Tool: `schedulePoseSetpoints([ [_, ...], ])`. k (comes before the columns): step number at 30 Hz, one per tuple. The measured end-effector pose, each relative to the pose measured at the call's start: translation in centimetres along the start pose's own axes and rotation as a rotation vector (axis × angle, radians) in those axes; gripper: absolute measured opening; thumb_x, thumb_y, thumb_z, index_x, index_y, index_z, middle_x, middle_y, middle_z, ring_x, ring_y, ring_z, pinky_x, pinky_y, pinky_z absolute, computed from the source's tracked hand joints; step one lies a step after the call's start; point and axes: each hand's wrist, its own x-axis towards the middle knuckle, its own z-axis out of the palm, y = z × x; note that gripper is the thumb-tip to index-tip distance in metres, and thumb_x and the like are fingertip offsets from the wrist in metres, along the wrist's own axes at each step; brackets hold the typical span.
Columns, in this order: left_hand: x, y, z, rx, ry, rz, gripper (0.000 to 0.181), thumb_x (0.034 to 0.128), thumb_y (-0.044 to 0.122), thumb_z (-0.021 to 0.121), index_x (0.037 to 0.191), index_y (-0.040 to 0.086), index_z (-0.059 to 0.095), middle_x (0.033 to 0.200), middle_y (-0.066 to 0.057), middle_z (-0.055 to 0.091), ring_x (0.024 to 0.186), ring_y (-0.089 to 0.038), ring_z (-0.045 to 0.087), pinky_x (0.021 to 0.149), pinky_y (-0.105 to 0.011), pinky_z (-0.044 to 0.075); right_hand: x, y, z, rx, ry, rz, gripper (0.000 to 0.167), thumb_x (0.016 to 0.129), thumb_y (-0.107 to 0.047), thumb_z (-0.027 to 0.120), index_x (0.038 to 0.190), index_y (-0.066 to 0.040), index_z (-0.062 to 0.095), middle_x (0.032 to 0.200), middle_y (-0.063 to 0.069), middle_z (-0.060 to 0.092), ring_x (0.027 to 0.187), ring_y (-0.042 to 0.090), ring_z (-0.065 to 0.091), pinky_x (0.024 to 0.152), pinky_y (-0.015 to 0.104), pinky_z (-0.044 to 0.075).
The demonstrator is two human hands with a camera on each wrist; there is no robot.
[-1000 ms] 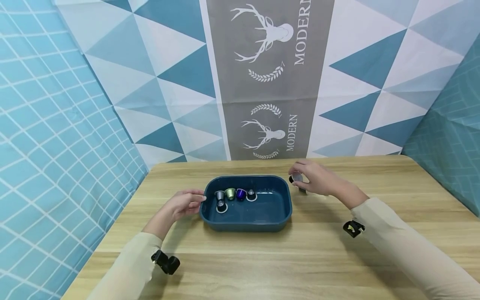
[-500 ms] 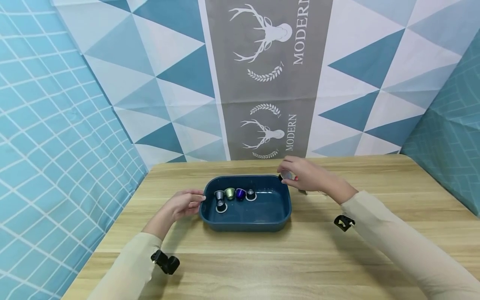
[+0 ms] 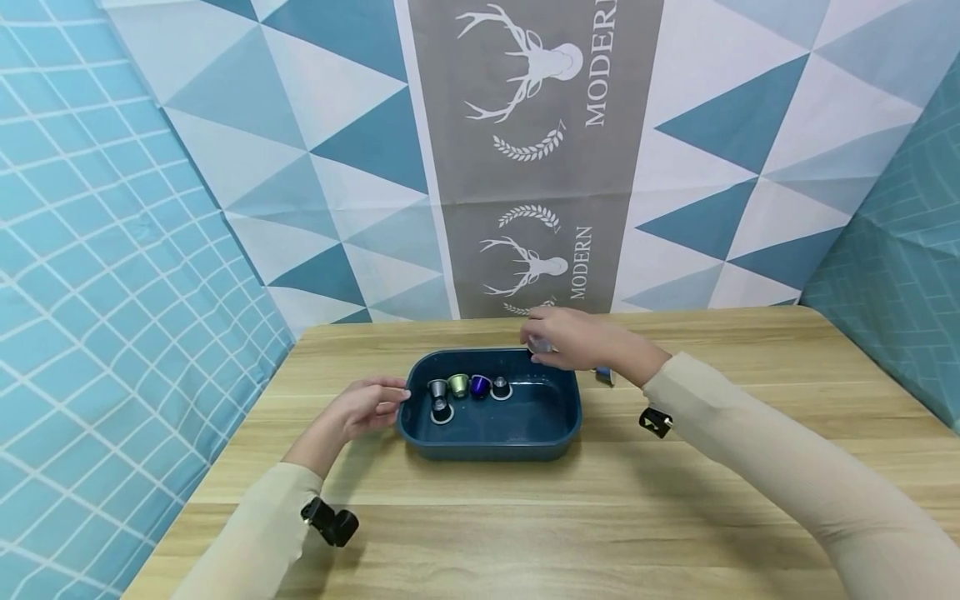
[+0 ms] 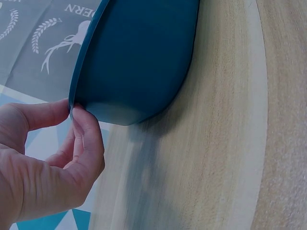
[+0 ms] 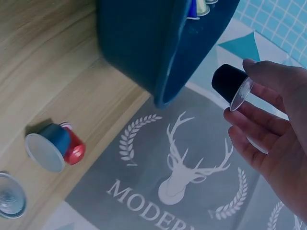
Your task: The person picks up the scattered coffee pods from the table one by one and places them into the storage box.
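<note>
A dark blue tray (image 3: 480, 452) stands on the table, with several capsules in its left and middle part, among them a green one (image 3: 458, 385) and a purple one (image 3: 480, 387). My left hand (image 3: 367, 407) pinches the tray's left rim; in the left wrist view, the thumb and fingers of that hand (image 4: 57, 163) close on the rim. Over the tray's back right rim is my right hand (image 3: 573, 337). The right wrist view shows this hand (image 5: 278, 115) pinching a black capsule (image 5: 228, 82) by its silvery edge, apart from the tray (image 5: 139, 43).
On the table right of the tray lies a blue capsule (image 3: 604, 376). In the right wrist view, a blue capsule (image 5: 47, 146) touches a red one (image 5: 76, 149), and a silvery one (image 5: 10, 195) lies near them. A patterned cloth (image 3: 540, 167) hangs behind the table.
My right hand has moved left with the black capsule, from beside the tray to over its back right rim. The left hand has stayed at the left rim.
</note>
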Motion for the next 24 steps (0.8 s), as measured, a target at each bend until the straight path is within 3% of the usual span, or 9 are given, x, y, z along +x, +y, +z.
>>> schedulePoseSetpoints([
  [16, 0.0, 0.1, 0.0, 0.001, -0.009, 0.009, 0.051, 0.0945, 0.010, 0.057, 0.140, -0.003, 0.037, 0.066, 0.009, 0.053, 0.053, 0.000, 0.043, 0.057, -0.014, 0.049, 3.8, -2.3, 0.1, -0.001, -0.111, -0.029, 0.026, 0.088, -0.020, 0.069, 0.111, -0.009, 0.066, 0.104, 0.008, 0.064, 0.095, 0.021, 0.063, 0.089, 0.036, 0.054],
  [24, -0.1, 0.2, 0.0, 0.010, -0.017, 0.008, 0.050, 0.0947, 0.009, 0.055, 0.139, -0.003, 0.037, 0.062, 0.009, 0.047, 0.051, -0.001, 0.038, 0.056, -0.014, 0.048, 5.4, -3.5, 0.9, 0.012, -0.146, -0.104, 0.022, 0.088, -0.016, 0.067, 0.108, -0.007, 0.066, 0.103, 0.008, 0.065, 0.093, 0.020, 0.064, 0.087, 0.034, 0.054],
])
